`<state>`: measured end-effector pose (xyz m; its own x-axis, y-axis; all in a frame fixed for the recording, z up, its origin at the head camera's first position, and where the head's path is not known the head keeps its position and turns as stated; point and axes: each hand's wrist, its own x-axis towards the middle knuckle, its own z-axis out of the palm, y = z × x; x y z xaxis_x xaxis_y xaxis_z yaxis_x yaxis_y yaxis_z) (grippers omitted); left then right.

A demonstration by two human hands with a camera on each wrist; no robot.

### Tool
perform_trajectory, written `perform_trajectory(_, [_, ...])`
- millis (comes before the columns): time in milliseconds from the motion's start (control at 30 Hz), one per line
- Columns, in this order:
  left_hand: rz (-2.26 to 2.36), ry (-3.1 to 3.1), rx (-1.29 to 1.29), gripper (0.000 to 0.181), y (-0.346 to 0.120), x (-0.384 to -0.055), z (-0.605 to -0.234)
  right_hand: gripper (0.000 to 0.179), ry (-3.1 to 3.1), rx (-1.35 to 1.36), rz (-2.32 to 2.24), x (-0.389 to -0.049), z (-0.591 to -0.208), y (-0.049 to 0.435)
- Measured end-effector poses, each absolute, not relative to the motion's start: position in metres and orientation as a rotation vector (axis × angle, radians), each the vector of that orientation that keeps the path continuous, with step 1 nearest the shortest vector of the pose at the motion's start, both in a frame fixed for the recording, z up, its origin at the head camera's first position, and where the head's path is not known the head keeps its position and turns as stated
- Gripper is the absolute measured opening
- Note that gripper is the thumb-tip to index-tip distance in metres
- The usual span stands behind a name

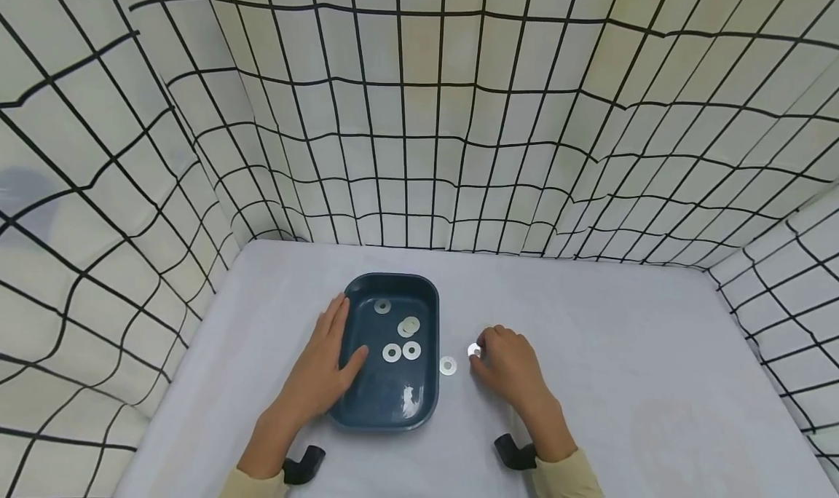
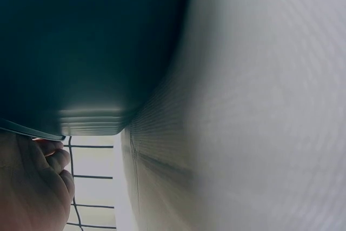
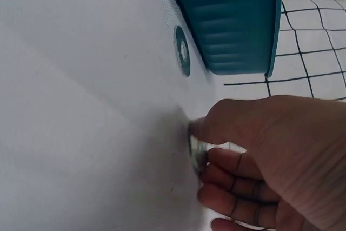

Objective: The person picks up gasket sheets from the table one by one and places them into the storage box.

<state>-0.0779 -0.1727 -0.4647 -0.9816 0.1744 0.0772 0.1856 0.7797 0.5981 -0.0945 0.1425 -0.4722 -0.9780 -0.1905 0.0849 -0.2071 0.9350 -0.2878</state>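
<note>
A dark blue tray (image 1: pixel 387 410) holds several flat metal washers, with two of them (image 1: pixel 408 327) overlapping. My left hand (image 1: pixel 314 370) rests along its left rim, fingers straight and thumb reaching over the inside. In the left wrist view, part of that hand (image 2: pixel 35 182) shows beside the tray's outer wall (image 2: pixel 92 52). To the right of the tray, my right hand (image 1: pixel 511 363) pinches a washer (image 1: pixel 474 350) by its edges between thumb and fingers, at the cloth surface. Another washer (image 1: pixel 448 365) lies flat between the tray and that hand.
White cloth (image 1: pixel 623 352) covers the table. Pale walls with a black grid (image 1: pixel 419 112) rise behind it and at both sides. A black curved piece sits at each wrist, one near the left cuff (image 1: pixel 304 465) and one near the right cuff (image 1: pixel 514 453).
</note>
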Motion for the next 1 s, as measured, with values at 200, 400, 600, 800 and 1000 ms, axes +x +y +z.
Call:
perform_trajectory(200, [-0.983, -2.922, -0.297, 0.088, -0.173, -0.076, -0.465, 0.018, -3.013, 0.304, 0.323, -0.091, -0.468, 0.133])
perform_trajectory(400, [-1.009, -2.931, -0.293, 0.09, -0.171, -0.075, -0.463, 0.017, -2.98, 0.263, 0.241, -0.087, -0.468, 0.128])
perform_trajectory(600, [-0.993, -2.95, -0.284, 0.09, -0.172, -0.078, -0.464, 0.023, -2.962, 0.278, 0.123, -0.086, -0.466, 0.123])
perform_trajectory(800, [-0.997, -2.952, -0.292, 0.091, -0.174, -0.079, -0.466, 0.024, -2.945, 0.287, 0.153, -0.086, -0.466, 0.123])
perform_trajectory(1000, [-1.002, -2.954, -0.294, 0.091, -0.175, -0.079, -0.468, 0.018, -2.959, 0.278, 0.259, -0.087, -0.469, 0.128])
